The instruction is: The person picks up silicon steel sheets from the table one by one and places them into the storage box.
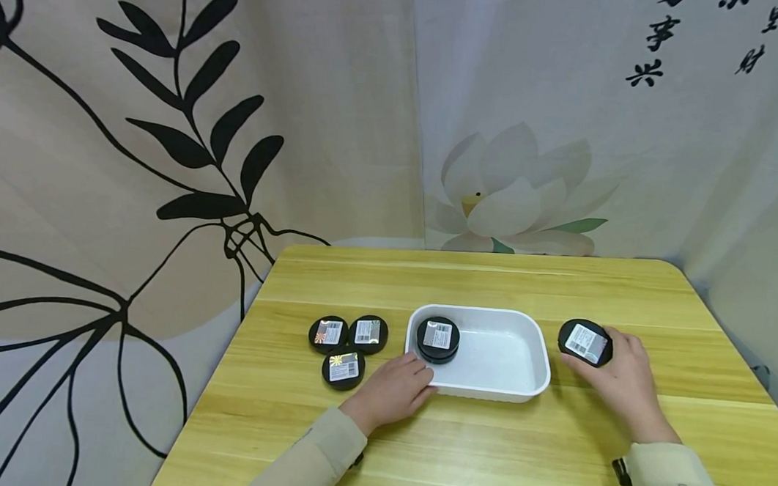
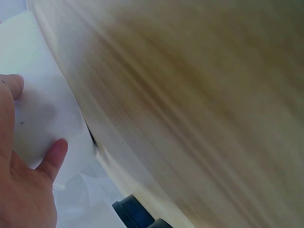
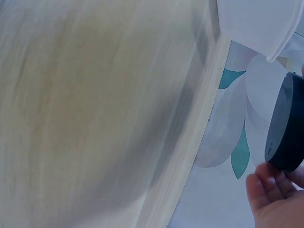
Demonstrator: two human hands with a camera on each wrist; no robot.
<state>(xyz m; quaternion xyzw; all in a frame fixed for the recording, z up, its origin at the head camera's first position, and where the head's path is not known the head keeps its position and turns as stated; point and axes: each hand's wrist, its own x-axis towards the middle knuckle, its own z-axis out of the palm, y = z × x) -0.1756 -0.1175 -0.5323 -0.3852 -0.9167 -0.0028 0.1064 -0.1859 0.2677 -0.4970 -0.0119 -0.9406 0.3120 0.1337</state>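
My left hand [image 1: 391, 391] holds the front left corner of a white tray [image 1: 500, 390]. In the left wrist view, thumb and fingers [image 2: 53, 159] lie against the tray's outer wall [image 2: 40, 111]. To the right of the tray, my right hand [image 1: 633, 380] grips a flat round black container [image 1: 585, 343] by its edge, raised above the table. A barcode label faces up on it. The right wrist view shows this container [image 3: 287, 123] side-on, fingertips beneath. Inside the tray's left end, a black container [image 1: 438, 335] is stacked on another.
Left of the tray, three similar black containers, one at the left [image 1: 328, 334], one at the right [image 1: 368, 334] and one in front [image 1: 343, 368], lie close together on the wooden table [image 1: 483, 453]. A printed curtain [image 1: 342, 123] hangs behind the table.
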